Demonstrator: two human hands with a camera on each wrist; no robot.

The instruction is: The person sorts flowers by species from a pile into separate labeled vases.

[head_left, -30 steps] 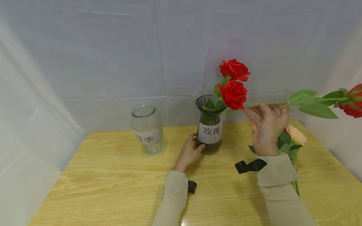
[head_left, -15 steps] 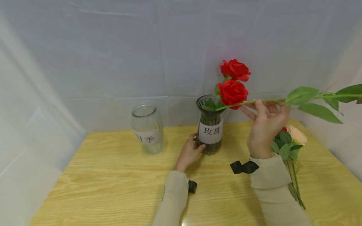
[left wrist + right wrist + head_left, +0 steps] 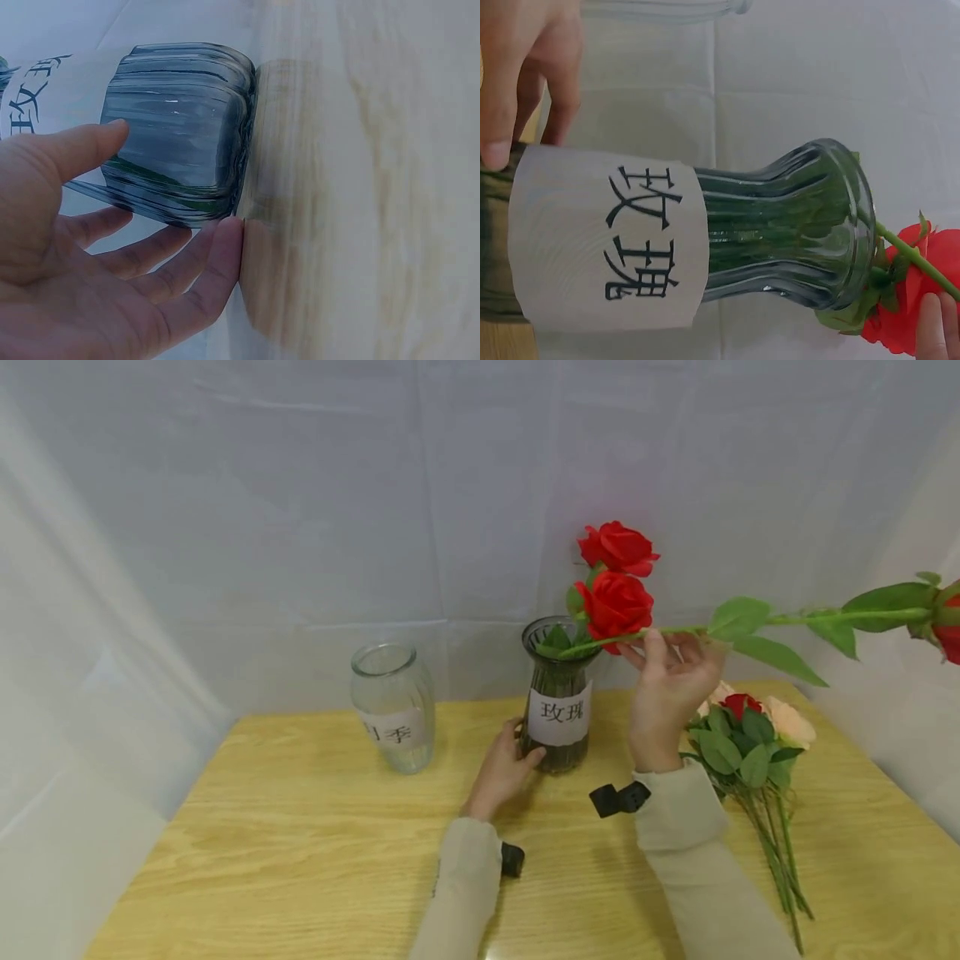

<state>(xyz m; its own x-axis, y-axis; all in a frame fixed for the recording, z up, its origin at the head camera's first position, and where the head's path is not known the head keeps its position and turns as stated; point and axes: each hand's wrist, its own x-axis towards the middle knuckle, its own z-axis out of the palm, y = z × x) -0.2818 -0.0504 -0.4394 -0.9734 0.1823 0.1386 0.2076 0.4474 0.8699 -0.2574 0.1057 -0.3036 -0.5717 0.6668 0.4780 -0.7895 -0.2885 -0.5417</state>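
Observation:
A dark grey ribbed glass vase (image 3: 551, 681) with a white label stands on the table. My left hand (image 3: 501, 777) holds it low down, thumb in front and fingers round the side, as the left wrist view also shows. Two red roses (image 3: 617, 606) stand in this vase and lean right. My right hand (image 3: 671, 693) pinches the stem of another red rose (image 3: 795, 619), held almost level with its bloom at the right edge. Its stem end is at the vase's mouth (image 3: 855, 225); whether it is inside I cannot tell.
Left of the dark vase stands a clear glass vase (image 3: 393, 693) with a white label. Several peach and red flowers (image 3: 750, 735) lie in a bunch on the right of the wooden table (image 3: 300, 860). A pale cloth (image 3: 300, 527) hangs behind.
My right hand has moved left with the rose, bringing its stem end to the dark vase's mouth. More of the flower bunch shows. My left hand keeps its hold.

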